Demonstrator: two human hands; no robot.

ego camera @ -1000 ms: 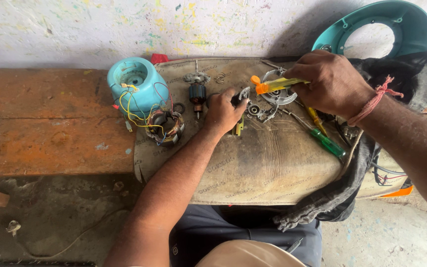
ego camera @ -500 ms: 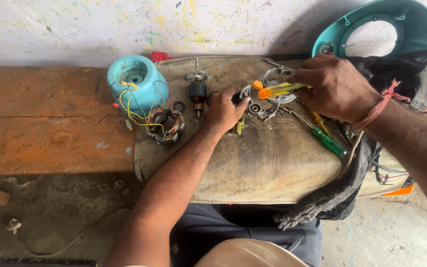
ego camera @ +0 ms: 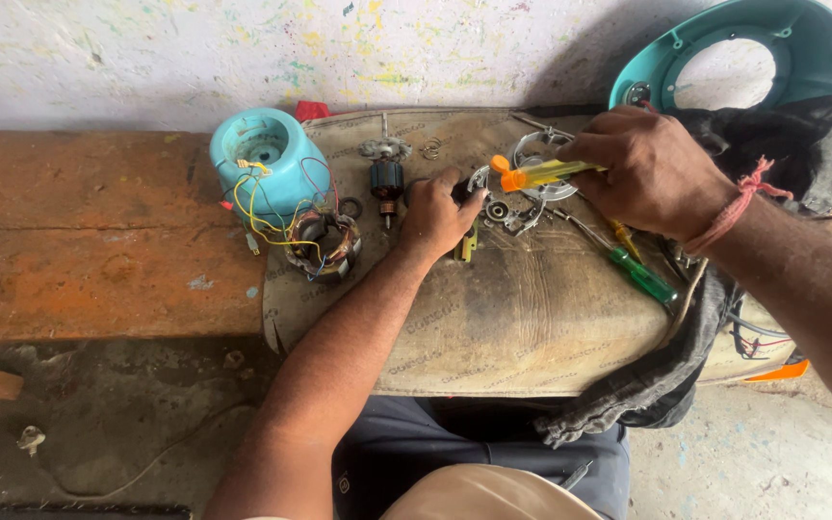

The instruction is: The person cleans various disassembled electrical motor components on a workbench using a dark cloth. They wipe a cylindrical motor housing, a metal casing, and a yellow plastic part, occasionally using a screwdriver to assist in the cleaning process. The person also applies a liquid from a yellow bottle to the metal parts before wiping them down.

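Frame centre: left hand [ego camera: 438,214] grips metal motor bracket [ego camera: 505,207]; right hand [ego camera: 652,173] grips yellow-handled screwdriver [ego camera: 539,174]. Teal housing [ego camera: 260,159] upper left.

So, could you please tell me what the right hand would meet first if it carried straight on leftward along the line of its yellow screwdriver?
Probably the left hand, just past the orange tip of the yellow screwdriver that the right hand holds; depth is uncertain.

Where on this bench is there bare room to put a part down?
Free: the orange bench top left of the teal housing, and the mat's near half below both hands. Crowded: the far strip around the armature and metal plate.
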